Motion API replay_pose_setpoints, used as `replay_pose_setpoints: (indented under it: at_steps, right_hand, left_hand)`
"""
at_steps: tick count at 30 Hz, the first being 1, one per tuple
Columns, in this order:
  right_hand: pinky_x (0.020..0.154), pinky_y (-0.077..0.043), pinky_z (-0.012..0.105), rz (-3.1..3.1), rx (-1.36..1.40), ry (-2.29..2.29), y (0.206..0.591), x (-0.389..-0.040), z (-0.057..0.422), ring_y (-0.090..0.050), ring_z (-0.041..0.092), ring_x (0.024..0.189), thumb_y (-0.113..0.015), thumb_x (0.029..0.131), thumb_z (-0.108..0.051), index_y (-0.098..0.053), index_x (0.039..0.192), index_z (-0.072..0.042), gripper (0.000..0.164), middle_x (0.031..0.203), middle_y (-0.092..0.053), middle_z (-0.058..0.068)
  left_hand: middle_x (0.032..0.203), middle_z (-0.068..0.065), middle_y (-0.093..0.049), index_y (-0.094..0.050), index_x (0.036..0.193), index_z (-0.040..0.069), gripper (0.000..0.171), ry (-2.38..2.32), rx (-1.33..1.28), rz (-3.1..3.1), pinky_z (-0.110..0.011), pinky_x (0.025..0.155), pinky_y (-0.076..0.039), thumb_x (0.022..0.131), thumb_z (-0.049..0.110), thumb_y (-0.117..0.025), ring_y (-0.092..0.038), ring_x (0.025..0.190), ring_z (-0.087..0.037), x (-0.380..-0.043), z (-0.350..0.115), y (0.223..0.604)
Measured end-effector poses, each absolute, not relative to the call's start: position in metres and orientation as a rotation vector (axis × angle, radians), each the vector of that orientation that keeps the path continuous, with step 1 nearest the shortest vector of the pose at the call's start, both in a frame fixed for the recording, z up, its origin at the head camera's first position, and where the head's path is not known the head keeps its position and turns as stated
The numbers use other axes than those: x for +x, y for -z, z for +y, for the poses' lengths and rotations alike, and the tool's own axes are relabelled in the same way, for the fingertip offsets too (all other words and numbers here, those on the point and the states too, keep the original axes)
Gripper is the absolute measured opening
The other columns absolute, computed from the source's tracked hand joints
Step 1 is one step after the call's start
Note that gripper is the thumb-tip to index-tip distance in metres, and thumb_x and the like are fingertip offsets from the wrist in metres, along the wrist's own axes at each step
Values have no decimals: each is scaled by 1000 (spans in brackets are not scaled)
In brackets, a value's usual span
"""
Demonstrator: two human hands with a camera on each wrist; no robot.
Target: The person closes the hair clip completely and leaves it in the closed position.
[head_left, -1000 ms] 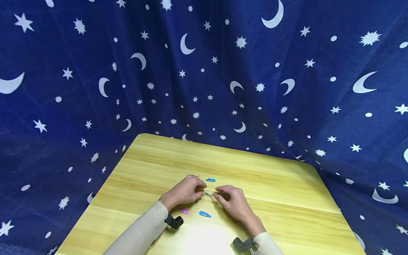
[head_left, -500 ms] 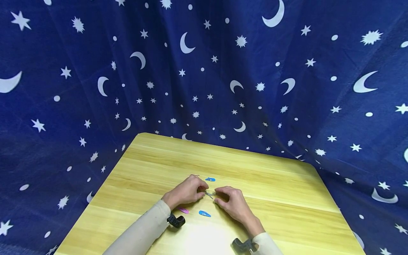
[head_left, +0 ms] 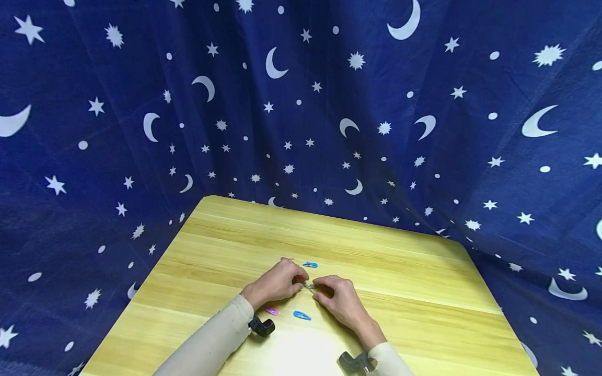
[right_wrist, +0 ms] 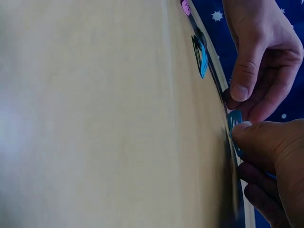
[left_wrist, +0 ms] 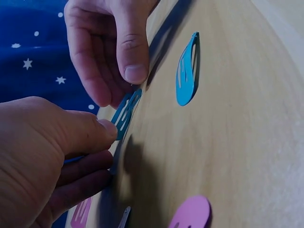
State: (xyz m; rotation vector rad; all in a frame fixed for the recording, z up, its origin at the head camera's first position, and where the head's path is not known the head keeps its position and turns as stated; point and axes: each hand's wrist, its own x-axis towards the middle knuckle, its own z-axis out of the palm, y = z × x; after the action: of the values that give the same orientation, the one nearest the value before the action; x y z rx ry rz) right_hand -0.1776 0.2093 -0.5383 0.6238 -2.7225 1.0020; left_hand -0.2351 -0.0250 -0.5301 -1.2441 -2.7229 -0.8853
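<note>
Between both hands, above the table, is a blue snap hair clip [left_wrist: 124, 114] whose two parts stand spread apart. My left hand [head_left: 281, 281] pinches one end of it between thumb and fingers. At the other end, the right hand [head_left: 343, 298] has its thumb and fingertips on the clip; in the right wrist view that thumb lies over the clip's slotted face [right_wrist: 234, 118]. A second blue hair clip [head_left: 302, 315] lies nearer the body, with a pink hair clip [head_left: 271, 310] beside the left forearm. Another blue clip [head_left: 310, 265] lies beyond the hands.
The wooden table [head_left: 400, 271] reaches back to a dark blue curtain [head_left: 301, 115] with moons and stars. Past the left hand in the left wrist view lie another pink clip [left_wrist: 81, 213] and a narrow metallic clip end [left_wrist: 125, 216]. Black camera mounts [head_left: 261, 326] sit on both wrists.
My right hand has shifted left, its fingertips now up against the clip. The left hand has edged slightly right. The loose clips lie as before.
</note>
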Motion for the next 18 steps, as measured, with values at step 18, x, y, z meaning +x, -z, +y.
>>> replay_pose_setpoints:
  at_steps: [18]
  right_hand:
    - [92,-64,38,-2685,622,-954,541,-180,205,-78,17,103,-90,89,-6,-84,109,-12,21,106,-83,-1]
  left_hand:
    - [93,8,-83,-86,98,16,13,856,-1226,-2691,-64,119,-44,92,5,-85,-72,84,1,-237,-18,536]
